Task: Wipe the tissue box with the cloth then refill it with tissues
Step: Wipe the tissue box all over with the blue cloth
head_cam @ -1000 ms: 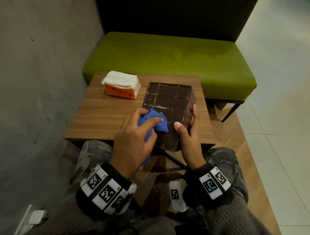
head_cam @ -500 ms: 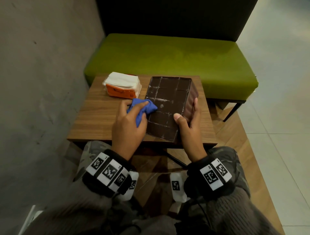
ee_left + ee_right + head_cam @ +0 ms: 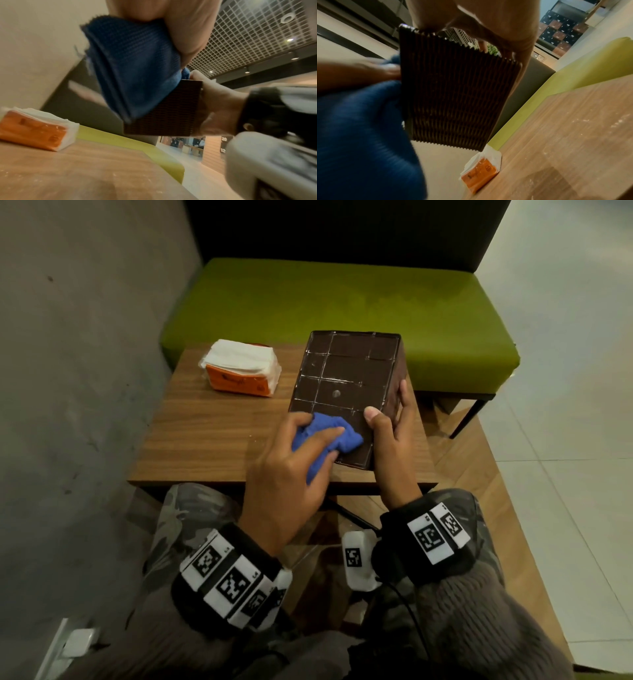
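The dark brown tissue box (image 3: 346, 381) is held off the table (image 3: 212, 440), its gridded face up; its ribbed side (image 3: 453, 94) fills the right wrist view. My right hand (image 3: 390, 433) grips its near right corner, thumb on top and fingers down the side. My left hand (image 3: 294, 453) holds the bunched blue cloth (image 3: 329, 436) against the box's near left part. The cloth (image 3: 130, 67) hangs from the fingers beside the box (image 3: 164, 115) in the left wrist view. An orange pack of white tissues (image 3: 241, 373) lies at the table's far left.
A green bench seat (image 3: 342, 302) stands right behind the table, with a dark backrest above it. A grey wall (image 3: 68, 371) runs along the left. Pale tiled floor (image 3: 565, 371) lies to the right. White specks dot the table top (image 3: 583, 121).
My left hand has drawn the cloth from the box's left middle back toward its near edge. The right hand keeps its hold on the box.
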`<state>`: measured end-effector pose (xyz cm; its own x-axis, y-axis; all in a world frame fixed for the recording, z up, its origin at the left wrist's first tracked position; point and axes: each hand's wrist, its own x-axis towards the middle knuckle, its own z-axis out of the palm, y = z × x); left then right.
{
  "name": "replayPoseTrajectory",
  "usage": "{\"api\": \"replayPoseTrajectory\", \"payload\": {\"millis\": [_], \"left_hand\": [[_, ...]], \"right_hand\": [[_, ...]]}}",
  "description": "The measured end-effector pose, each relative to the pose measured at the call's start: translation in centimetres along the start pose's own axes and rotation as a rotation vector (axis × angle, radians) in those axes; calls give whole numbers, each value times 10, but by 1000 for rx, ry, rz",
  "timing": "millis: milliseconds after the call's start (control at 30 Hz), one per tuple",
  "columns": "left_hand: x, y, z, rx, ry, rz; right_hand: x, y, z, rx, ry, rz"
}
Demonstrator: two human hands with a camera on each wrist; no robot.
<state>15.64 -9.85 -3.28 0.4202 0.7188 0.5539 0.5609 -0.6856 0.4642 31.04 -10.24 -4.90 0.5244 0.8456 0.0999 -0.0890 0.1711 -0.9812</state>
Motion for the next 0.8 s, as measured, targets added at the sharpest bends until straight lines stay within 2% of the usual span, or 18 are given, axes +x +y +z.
{"api": "replayPoseTrajectory", "payload": {"millis": [67, 167, 233, 333, 433, 600, 733, 800], "left_hand": [[-4, -4, -4, 7, -29, 25], [3, -20, -8, 50, 36, -97], [2, -16, -5, 50, 73, -129], [-9, 7, 6, -32, 48, -59], [-14, 4, 5, -44, 38, -10], [6, -27, -6, -44, 166, -221], [25, -29, -5, -109, 176, -172], [28, -31, -1, -161, 178, -192]], "right_hand": [[-1, -2, -5, -17, -4, -11], [-5, -2, -8, -24, -3, -21], [-7, -2, -6, -45, 20, -45], [-9, 1, -1, -37, 40, -54], [-12, 2, -2, -14, 40, -55], [-17, -1, -6, -61, -30, -69], [-18, -2, -2, -97, -40, -99], [-18, -5, -3, -88, -42, -102]]}}
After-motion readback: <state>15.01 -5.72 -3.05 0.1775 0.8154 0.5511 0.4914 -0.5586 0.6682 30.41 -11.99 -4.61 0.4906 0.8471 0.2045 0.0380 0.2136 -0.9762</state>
